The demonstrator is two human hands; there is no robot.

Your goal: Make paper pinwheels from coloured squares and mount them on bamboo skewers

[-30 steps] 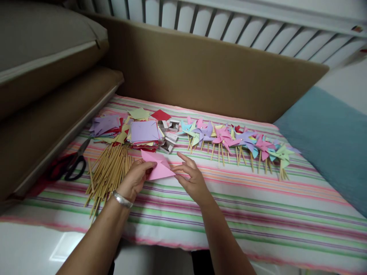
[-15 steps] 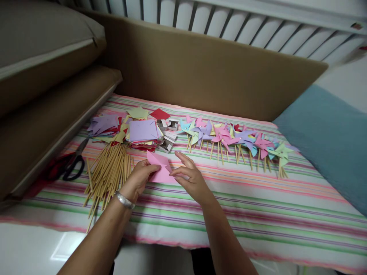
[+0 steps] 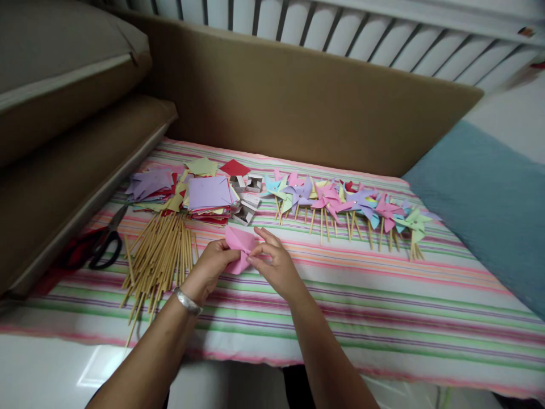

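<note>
Pink paper (image 3: 238, 241): held up by both hands just over the striped cloth (image 3: 383, 318), near its front edge; sides curling up, corners apparently being gathered to the centre, so judged partly folded; no stick visible on it.

Left hand (image 3: 210, 264): thumb pressed on top of the paper, other fingers mostly hidden behind it; gripping, to judge by the thumb. Silver bracelet (image 3: 187, 301) round the wrist.

Right hand (image 3: 276, 267): thumb and forefinger brought narrowly together at the paper's right side, apparently pinching a corner; remaining fingers raised and loosely spread.

Pinwheels (image 3: 327, 199): finished, by the look of them; lying in an overlapping row to the right, mostly pink, purple, green and blue, sticks pointing toward the near edge. Too crowded to count.

Paper stack (image 3: 208, 193): flat, with a purple sheet on top; not yet folded, so apparently plenty left.

Loose papers (image 3: 151, 184): heaped untidily left of the stack; also unmounted.

Bamboo sticks (image 3: 162, 261): many, bare, fanned out just left of the nearer hand; not yet used.

Small boxes (image 3: 244, 210): set between stack and pinwheels; contents too small to tell.

Scissors (image 3: 109, 232): lying left of the sticks, untouched.
</note>
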